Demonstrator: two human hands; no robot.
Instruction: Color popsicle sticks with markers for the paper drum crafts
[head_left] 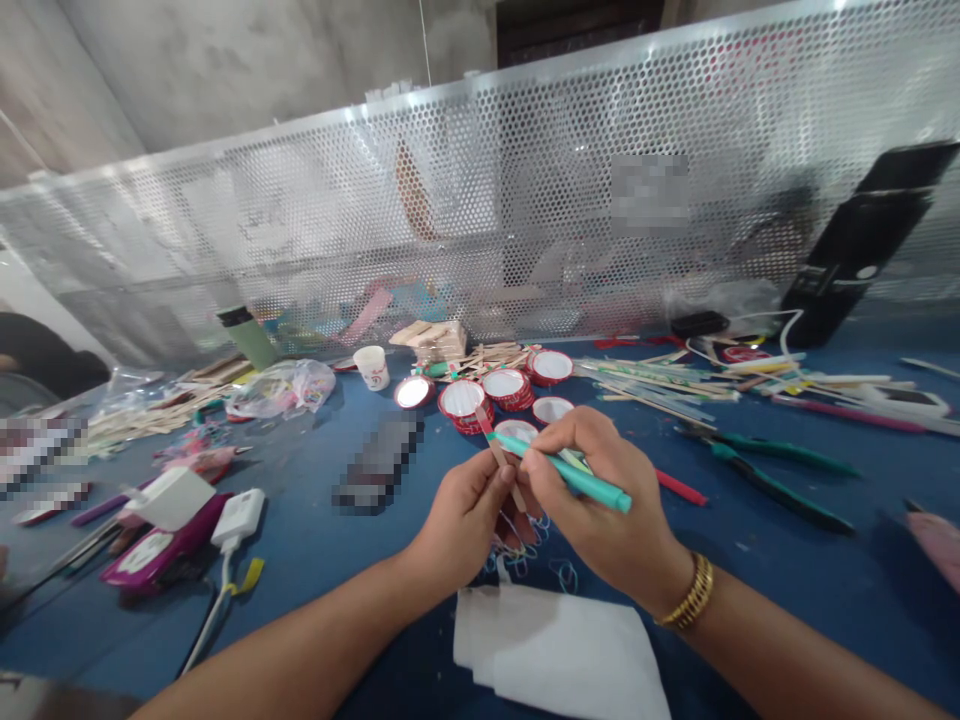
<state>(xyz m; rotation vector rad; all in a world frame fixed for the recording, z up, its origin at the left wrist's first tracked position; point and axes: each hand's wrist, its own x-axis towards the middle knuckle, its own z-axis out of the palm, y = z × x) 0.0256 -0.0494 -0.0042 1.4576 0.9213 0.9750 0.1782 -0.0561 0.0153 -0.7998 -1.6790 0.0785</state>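
Note:
My left hand [466,515] is closed, pinching a thin wooden stick [501,455] that points up and away. My right hand [596,500] grips a teal pen-like tool [570,472], its tip touching the stick near my left fingertips. Both hands hover over the blue table [750,560], just above some thin rubber bands [559,572] and a white folded paper [562,655]. A gold bracelet [694,592] sits on my right wrist.
Several red-rimmed round caps [506,385] lie beyond the hands. Green-handled pliers [765,470] and a red stick [679,487] lie to the right, loose sticks [675,385] behind. A white charger [236,518], a pink case [154,550] and a plastic bag [281,388] are left. A perforated metal screen [525,200] walls the back.

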